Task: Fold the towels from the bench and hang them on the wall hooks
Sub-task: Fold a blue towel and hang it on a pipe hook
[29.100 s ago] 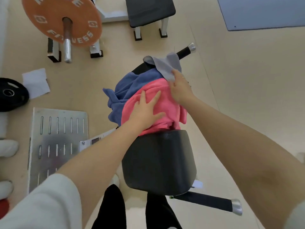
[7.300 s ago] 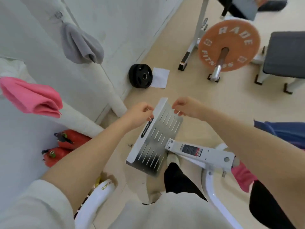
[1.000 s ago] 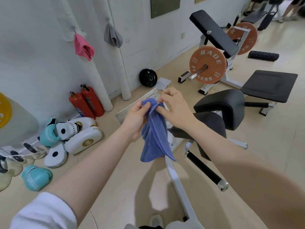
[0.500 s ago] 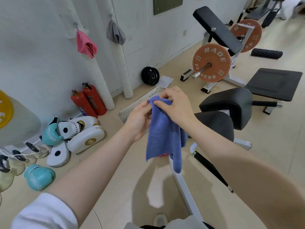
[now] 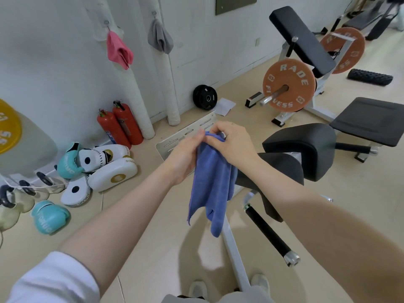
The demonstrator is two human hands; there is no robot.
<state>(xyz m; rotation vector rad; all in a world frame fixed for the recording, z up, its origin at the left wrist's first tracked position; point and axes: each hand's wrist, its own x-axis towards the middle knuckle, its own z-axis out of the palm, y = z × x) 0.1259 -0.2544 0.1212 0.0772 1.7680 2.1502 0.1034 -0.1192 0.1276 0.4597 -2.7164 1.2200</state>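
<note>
We pinch the blue towel (image 5: 213, 182) at its top edge, left hand (image 5: 185, 156) touching right hand (image 5: 232, 143); it hangs lengthwise below, well right of the pink towel (image 5: 119, 50).

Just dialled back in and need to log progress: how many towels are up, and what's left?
Two are up: the pink towel and the grey towel hang on wall hooks. The blue towel is in hand, left hand and right hand pinching its top edge. It needs folding and hanging.

White short sleeve (image 5: 54, 278), bare forearms, pale shoes (image 5: 197, 289)
</note>
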